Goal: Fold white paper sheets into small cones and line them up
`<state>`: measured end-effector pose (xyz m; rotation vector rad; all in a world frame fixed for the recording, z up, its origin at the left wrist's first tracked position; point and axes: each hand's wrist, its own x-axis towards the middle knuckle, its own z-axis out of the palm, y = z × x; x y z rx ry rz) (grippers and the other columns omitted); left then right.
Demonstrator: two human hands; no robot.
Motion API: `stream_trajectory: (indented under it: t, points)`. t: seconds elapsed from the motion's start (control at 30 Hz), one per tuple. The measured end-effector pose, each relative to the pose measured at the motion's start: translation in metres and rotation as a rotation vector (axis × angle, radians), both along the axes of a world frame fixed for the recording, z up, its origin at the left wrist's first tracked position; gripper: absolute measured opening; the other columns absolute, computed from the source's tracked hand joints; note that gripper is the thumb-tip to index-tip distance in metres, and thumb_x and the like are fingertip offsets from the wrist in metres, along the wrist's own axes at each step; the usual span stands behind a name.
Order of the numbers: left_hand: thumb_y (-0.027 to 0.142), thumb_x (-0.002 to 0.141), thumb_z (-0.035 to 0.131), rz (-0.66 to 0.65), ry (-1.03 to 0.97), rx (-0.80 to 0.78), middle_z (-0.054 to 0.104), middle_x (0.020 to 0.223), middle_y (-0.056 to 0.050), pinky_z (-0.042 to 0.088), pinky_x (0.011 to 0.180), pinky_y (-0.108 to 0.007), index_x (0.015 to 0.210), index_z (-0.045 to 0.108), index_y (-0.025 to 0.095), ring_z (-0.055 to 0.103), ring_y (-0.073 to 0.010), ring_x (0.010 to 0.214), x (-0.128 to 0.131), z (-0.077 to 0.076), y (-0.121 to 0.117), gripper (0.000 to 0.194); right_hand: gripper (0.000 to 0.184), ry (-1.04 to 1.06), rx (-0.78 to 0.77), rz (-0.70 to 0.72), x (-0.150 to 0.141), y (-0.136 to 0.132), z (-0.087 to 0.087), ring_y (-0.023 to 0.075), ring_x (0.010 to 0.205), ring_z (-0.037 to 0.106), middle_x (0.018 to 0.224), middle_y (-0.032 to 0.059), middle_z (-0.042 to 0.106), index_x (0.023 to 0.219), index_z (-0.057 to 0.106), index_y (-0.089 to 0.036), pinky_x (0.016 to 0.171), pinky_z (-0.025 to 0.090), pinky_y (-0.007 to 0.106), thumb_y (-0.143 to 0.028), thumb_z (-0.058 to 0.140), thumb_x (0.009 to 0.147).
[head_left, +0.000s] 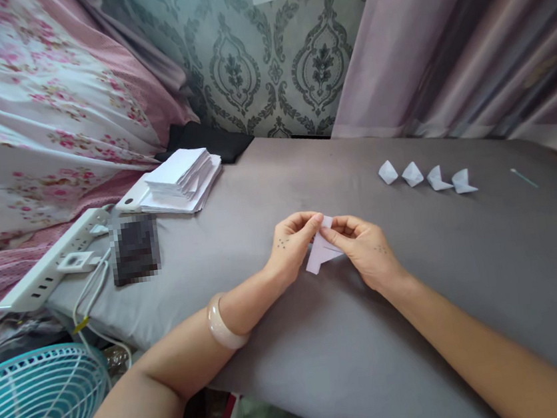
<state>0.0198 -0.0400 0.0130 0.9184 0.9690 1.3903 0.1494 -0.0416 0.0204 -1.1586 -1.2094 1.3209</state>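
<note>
Between my two hands is a small piece of folded white paper (320, 252), held just above the grey tabletop. My left hand (290, 244) pinches its upper left edge between thumb and fingers. My right hand (363, 243) grips the upper right side, thumb pressed on the front. Some of the paper is hidden behind the fingers; a flap and a pointed corner hang below them. To the right, several folded white paper shapes (412, 174) stand in a row on the table.
A stack of white paper (179, 180) lies at the back left, near a white power strip (58, 261) with cables. A pixelated dark object (135, 251) sits before it. A thin stick (524, 178) lies far right. A turquoise fan (40, 410) stands at lower left.
</note>
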Motion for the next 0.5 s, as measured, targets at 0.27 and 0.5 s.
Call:
stream_trajectory:
  t: [0.27,0.5]
  points:
    - [0.030,0.069,0.076,-0.051,-0.023,-0.043,0.065,0.074,-0.002,0.039,0.067,-0.025,0.074,0.070,0.015,0.053,-0.0091,0.067,-0.0036,0.0041,0.0004,0.018,0.035,-0.024,0.134,-0.032,0.0008,-0.0010,-0.0004,0.0120,0.063,0.061,0.067,-0.0032,0.064,0.093,0.063,-0.020,0.061,0.049,0.025,-0.040,0.079,0.069]
    - [0.028,0.067,0.075,-0.069,-0.043,-0.088,0.061,0.069,0.000,0.038,0.066,-0.025,0.069,0.067,0.014,0.051,-0.0087,0.064,-0.0039,0.0082,-0.0004,0.016,0.034,-0.084,0.177,-0.024,-0.0002,-0.0020,-0.0004,0.0123,0.063,0.060,0.066,-0.0038,0.062,0.096,0.064,-0.021,0.061,0.049,0.027,-0.041,0.076,0.071]
